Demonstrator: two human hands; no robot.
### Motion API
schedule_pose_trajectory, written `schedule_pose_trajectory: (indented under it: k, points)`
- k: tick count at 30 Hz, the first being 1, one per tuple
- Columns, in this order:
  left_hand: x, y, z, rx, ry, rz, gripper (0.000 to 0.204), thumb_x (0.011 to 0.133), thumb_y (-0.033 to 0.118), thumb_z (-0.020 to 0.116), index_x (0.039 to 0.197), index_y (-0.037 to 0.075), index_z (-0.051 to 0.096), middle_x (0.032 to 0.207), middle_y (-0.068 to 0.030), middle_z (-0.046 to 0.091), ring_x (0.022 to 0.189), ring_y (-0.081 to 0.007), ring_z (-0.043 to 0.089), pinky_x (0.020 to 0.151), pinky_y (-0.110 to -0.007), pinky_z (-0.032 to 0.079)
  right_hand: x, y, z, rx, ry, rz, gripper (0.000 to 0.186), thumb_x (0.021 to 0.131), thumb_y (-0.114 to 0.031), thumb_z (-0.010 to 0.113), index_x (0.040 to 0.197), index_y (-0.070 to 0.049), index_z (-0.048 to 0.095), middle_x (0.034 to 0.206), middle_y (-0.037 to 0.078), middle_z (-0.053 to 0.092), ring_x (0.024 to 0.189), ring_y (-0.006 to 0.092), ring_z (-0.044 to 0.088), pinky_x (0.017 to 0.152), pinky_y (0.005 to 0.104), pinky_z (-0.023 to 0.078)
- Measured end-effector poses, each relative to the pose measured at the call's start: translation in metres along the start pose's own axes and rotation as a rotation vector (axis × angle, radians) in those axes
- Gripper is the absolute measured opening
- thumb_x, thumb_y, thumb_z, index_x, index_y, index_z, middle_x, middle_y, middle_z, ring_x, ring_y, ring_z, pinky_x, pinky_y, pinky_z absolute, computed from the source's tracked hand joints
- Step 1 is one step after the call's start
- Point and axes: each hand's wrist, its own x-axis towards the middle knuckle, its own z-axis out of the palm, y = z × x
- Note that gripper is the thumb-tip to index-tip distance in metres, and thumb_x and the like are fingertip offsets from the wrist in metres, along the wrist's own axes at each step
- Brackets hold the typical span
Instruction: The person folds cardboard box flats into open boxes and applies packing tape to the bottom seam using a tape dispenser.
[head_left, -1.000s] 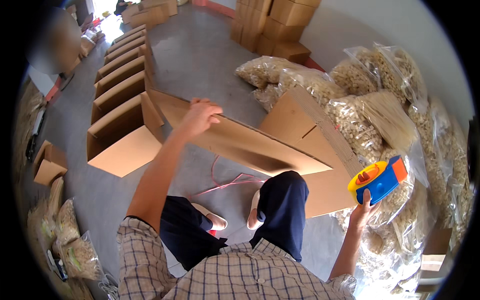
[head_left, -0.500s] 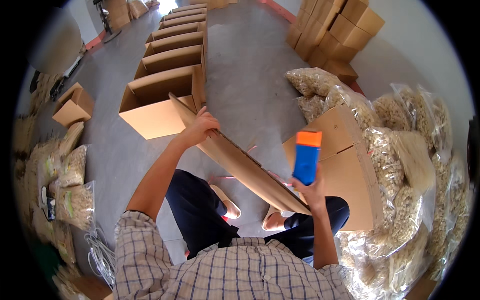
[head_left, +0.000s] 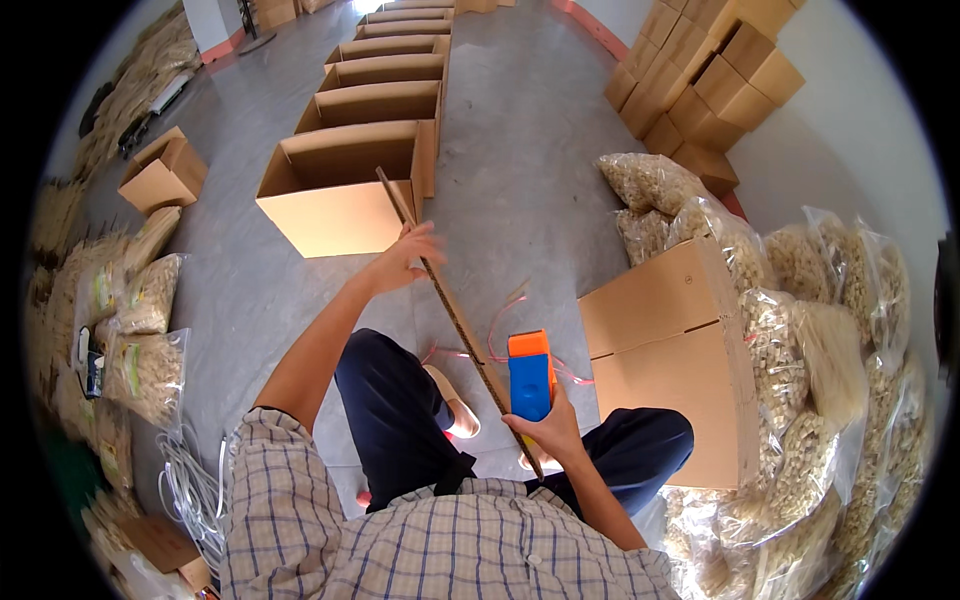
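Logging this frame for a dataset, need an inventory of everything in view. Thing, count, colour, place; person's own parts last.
flat cardboard: 1, brown, centre, edge-on
tape dispenser: 1, blue and orange, right of it
open boxes: at least six, brown, row ahead
small box: 1, brown, left
folded cardboard: count unclear, brown, right
stacked boxes: several, brown, upper right
clear bags: many, pale contents, both sides
coiled cord: 1, white, lower left
pink strands: count unclear, pink, floor
floor: 1, grey, throughout
wall: 1, pale, right
shirt: 1, checked, bottom
trousers: 1 pair, navy, lower centre
left grip: 1, bare, at flat cardboard, blurred
right grip: 1, bare, holding tape dispenser
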Motion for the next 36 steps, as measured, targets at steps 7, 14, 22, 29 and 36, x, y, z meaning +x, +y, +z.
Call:
schedule_pose_trajectory:
  k: [7, 14, 22, 29, 36]
  points:
    - [0.042, -0.046, 0.046, -0.829, 0.924, -0.787, 0.054, 0.092, 0.036, 0.033, 0.133, 0.0, 0.027, 0.126, -0.0151, 0.042, 0.119, -0.0232, 0.036, 0.098, -0.03, 0.027, 0.005, -0.005, -0.006, -0.181, -0.032, 0.071, 0.077, 0.054, -0.033, 0.08, 0.11, 0.005, 0.042, 0.099, 0.018, 0.057, 0.089, 0.0255, 0.058, 0.076, 0.032, 0.046]
    - [0.069, -0.006, 0.056, -0.545, 0.998, -0.731, 0.049, 0.093, 0.033, 0.03, 0.125, -0.003, 0.039, 0.122, -0.0216, 0.046, 0.116, -0.0328, 0.042, 0.097, -0.033, 0.032, 0.017, -0.01, -0.022, -0.273, -0.038, 0.018, 0.081, 0.051, -0.039, 0.08, 0.106, 0.007, 0.043, 0.095, 0.021, 0.056, 0.087, 0.0286, 0.058, 0.075, 0.0342, 0.046]
    - [0.048, -0.026, 0.063, -0.335, 1.099, -0.695, 0.046, 0.093, 0.028, 0.032, 0.125, -0.004, 0.037, 0.12, -0.0235, 0.047, 0.113, -0.0354, 0.044, 0.094, -0.036, 0.035, 0.03, -0.03, -0.049, -0.477, -0.018, 0.111, 0.074, 0.05, -0.043, 0.078, 0.094, 0.006, 0.045, 0.087, 0.023, 0.058, 0.084, 0.0356, 0.058, 0.07, 0.0377, 0.046]
    - [0.043, -0.041, 0.047, -0.266, 0.753, -0.707, 0.07, 0.065, 0.001, 0.048, 0.132, 0.001, 0.027, 0.115, -0.0243, 0.051, 0.109, -0.0343, 0.048, 0.093, -0.032, 0.037, 0.023, -0.034, -0.059, -0.547, 0.224, 0.187, 0.066, 0.058, -0.037, 0.073, 0.097, 0.005, 0.042, 0.085, 0.025, 0.058, 0.083, 0.0392, 0.057, 0.075, 0.0428, 0.045]
    - [0.026, -0.032, -0.013, -0.099, 0.165, -0.413, 0.06, 0.06, -0.013, 0.043, 0.118, -0.001, 0.048, 0.107, -0.0134, 0.058, 0.103, -0.0209, 0.052, 0.089, -0.028, 0.039, -0.01, 0.009, -0.096, -0.098, 0.678, 0.078, 0.059, 0.06, -0.032, 0.077, 0.095, 0.004, 0.045, 0.075, 0.019, 0.059, 0.069, 0.031, 0.061, 0.063, 0.0361, 0.048]
